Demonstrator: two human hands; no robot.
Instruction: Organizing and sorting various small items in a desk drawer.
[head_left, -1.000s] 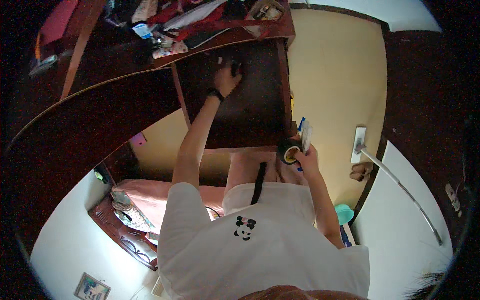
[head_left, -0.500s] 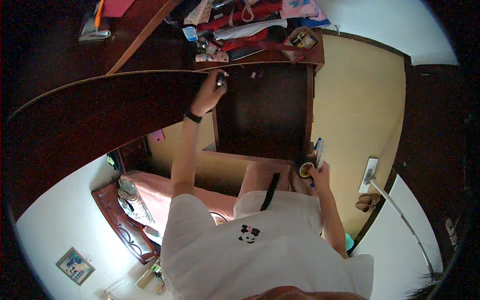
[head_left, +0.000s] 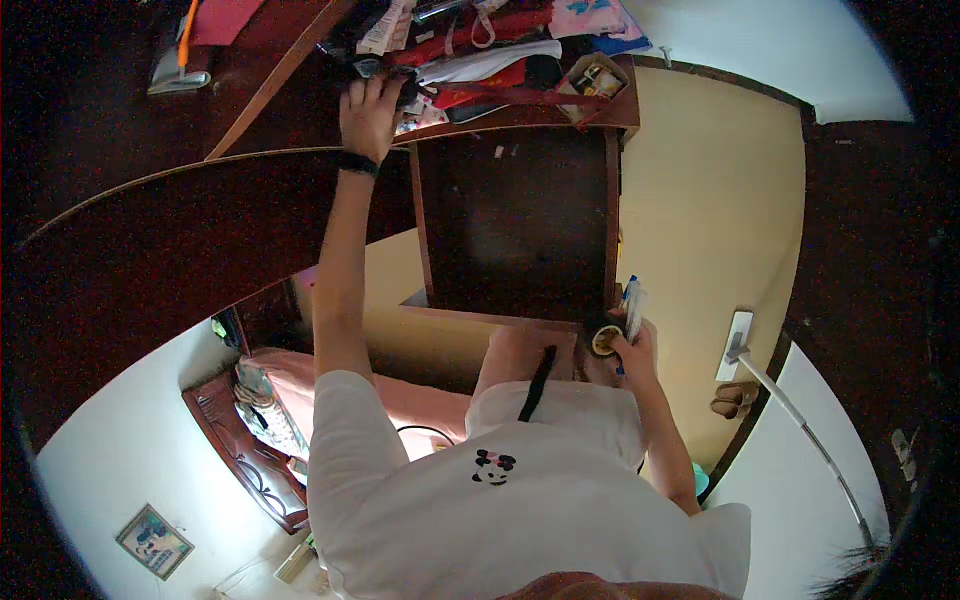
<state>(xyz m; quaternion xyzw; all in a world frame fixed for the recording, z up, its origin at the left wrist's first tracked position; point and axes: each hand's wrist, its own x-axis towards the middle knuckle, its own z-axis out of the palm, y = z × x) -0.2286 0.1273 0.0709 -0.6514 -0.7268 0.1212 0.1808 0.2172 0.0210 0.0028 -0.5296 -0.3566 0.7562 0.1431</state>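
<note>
My left hand (head_left: 368, 118) reaches over the front edge of an open drawer (head_left: 520, 118) crowded with small items. Its fingers curl around a small dark object (head_left: 407, 95), whose kind I cannot make out. Down at my right side, my right hand (head_left: 638, 352) is closed on a roll of tape (head_left: 606, 340) with a dark outer band and a yellowish core. The same hand also grips a bundle of slim white and blue items (head_left: 633, 300), perhaps pens.
The drawer holds red and white cloths (head_left: 495, 62) and an open box of small things (head_left: 597, 82). A dark brown desk panel (head_left: 200, 210) runs along the left. A flat mop (head_left: 737, 345) and brown slippers (head_left: 734, 400) are on the right, a pink-covered bed (head_left: 400, 395) behind.
My left hand, with the small dark object, has moved from in front of the drawer's edge up and left into its contents. My right hand stays almost still, still holding the tape.
</note>
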